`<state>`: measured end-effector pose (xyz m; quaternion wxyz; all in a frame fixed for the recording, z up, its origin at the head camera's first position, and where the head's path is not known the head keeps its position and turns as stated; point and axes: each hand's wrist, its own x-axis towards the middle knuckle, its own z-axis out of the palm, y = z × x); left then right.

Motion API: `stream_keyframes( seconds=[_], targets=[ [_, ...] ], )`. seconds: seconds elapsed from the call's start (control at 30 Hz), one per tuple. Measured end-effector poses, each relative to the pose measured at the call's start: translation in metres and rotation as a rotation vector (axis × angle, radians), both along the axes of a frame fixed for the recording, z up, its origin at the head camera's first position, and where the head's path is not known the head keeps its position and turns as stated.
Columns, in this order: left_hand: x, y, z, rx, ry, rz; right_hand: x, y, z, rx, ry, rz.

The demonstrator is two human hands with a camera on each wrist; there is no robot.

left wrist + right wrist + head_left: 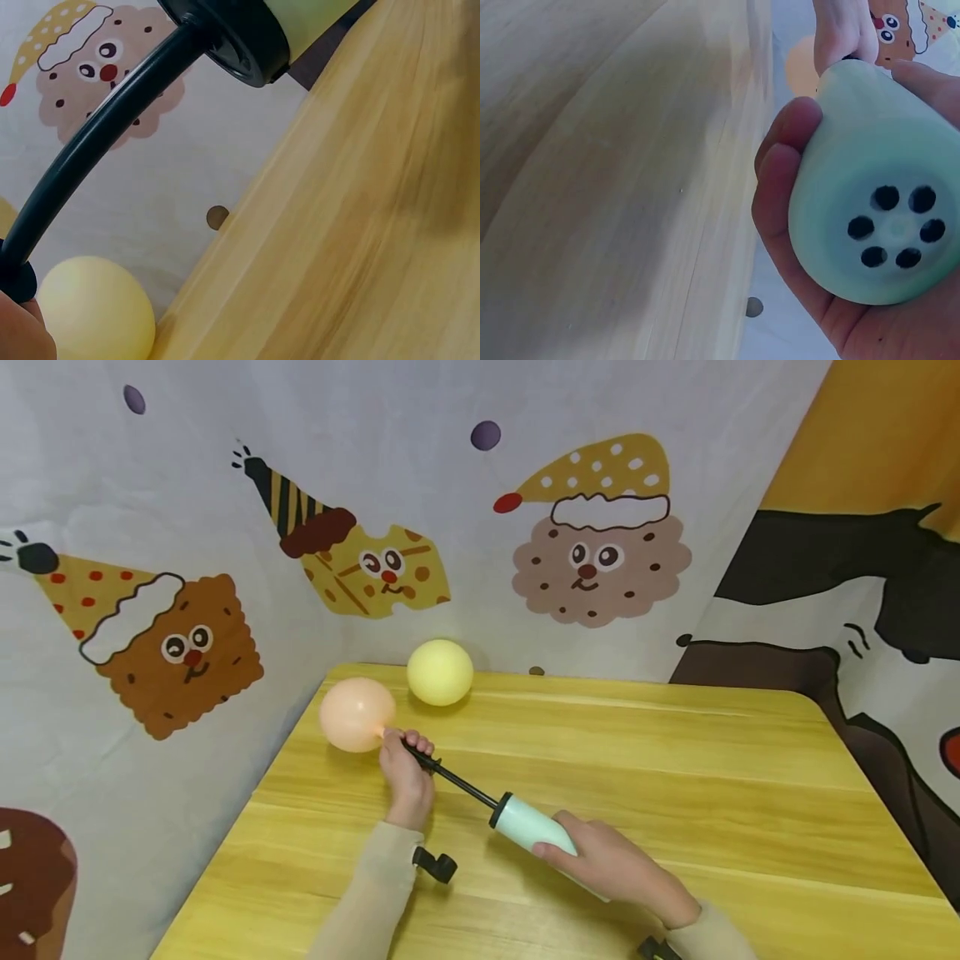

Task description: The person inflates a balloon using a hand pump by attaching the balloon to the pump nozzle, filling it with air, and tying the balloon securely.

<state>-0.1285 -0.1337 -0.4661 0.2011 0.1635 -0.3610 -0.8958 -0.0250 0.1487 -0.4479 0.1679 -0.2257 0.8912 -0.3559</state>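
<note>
A mint-green hand pump (534, 827) with a black rod slants across the middle of the head view. My right hand (611, 860) grips its green barrel; the right wrist view shows the fingers curled round the barrel (877, 217), whose end has several dark holes. My left hand (407, 768) holds the black nozzle end of the pump, the thumb side at the neck of a round, inflated peach balloon (357, 714). The left wrist view shows the extended black rod (105, 139) and a bit of the left hand (24, 330) at the lower left corner.
A yellow balloon (440, 672) sits near the back edge of the wooden table (675, 760), behind and right of the peach one. A cloth backdrop (480, 635) with cartoon biscuits hangs along the back and left. A black wrist mount (436, 864) sticks out from the left sleeve.
</note>
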Motion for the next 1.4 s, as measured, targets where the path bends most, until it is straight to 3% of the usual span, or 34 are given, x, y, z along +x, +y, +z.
stream_keyframes(
  seconds=[0.17,0.47,0.63,0.87,1.1,1.23,1.4],
  targets=[
    [0.004,0.010,-0.002,-0.006,0.006,0.015,-0.001,-0.008,-0.002,0.024,0.012,-0.024],
    [0.015,0.049,-0.001,-0.048,0.012,-0.083,-0.013,-0.036,0.002,-0.002,0.022,-0.079],
    [0.015,0.057,-0.001,-0.056,0.003,-0.106,-0.017,-0.041,0.002,-0.012,0.018,-0.096],
    [0.003,0.047,0.000,-0.057,0.003,-0.099,-0.012,-0.034,-0.002,-0.034,-0.017,-0.125],
    [-0.011,0.007,0.003,-0.029,0.013,-0.024,0.000,-0.004,0.000,-0.009,-0.047,-0.065],
    [-0.013,-0.007,0.004,-0.012,0.007,0.004,0.005,0.011,0.002,0.018,-0.037,-0.041],
    [-0.011,-0.005,0.006,-0.001,0.013,0.003,0.005,0.014,0.002,0.028,-0.022,-0.036]
  ],
)
